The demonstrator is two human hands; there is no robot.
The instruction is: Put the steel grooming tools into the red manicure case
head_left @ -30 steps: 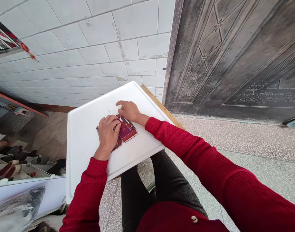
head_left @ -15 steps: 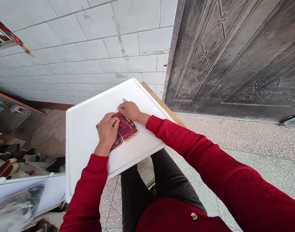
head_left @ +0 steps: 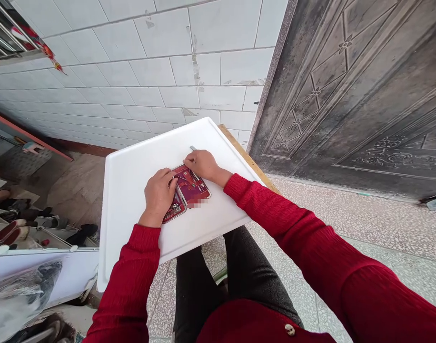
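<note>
By the curled left hand [head_left: 159,193], a flat red-and-purple two-panel case [head_left: 193,187] is partly covered; the right hand [head_left: 202,164] is bunched at the case's far edge. Whether either grips anything cannot be told. Beneath, a white rimmed worktop [head_left: 132,190] is seen.

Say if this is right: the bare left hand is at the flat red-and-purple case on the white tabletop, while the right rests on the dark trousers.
Wrong about the bare right hand: the head view shows it at the far edge of the red-and-purple case, not on the dark trousers. The rest stands.
</note>
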